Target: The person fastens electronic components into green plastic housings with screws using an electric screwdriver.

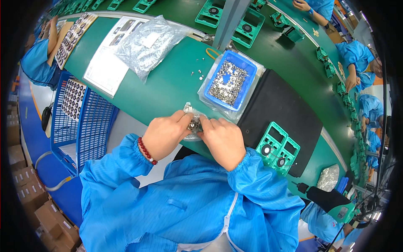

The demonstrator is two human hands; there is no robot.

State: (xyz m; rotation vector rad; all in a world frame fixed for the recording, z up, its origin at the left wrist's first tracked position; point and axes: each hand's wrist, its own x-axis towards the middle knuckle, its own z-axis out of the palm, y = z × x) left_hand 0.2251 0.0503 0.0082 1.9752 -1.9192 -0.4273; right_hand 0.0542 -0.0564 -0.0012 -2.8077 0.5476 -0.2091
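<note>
Head view: we note both hands at the near edge of the green bench (155,98), with a small clear bag (194,123) of metal parts between them. The left hand (164,133) pinches the bag from its left side, thumb and fingers bent in; a red beaded bracelet (145,150) circles that wrist. The right hand (223,140) pinches it from the opposite side. We cannot tell whether the bag's mouth is open, as fingers cover part of it.

Beyond the right hand we record a blue tray (220,103) holding many small metal parts, with clear plastic under it. A few loose metal parts (200,78) lie on the bench left of the tray. Right of the tray is a black mat (279,101), green plastic frames (277,147) on its near part. Farther left we find a large plastic bag (151,48) overlapping a printed sheet (105,71)
</note>
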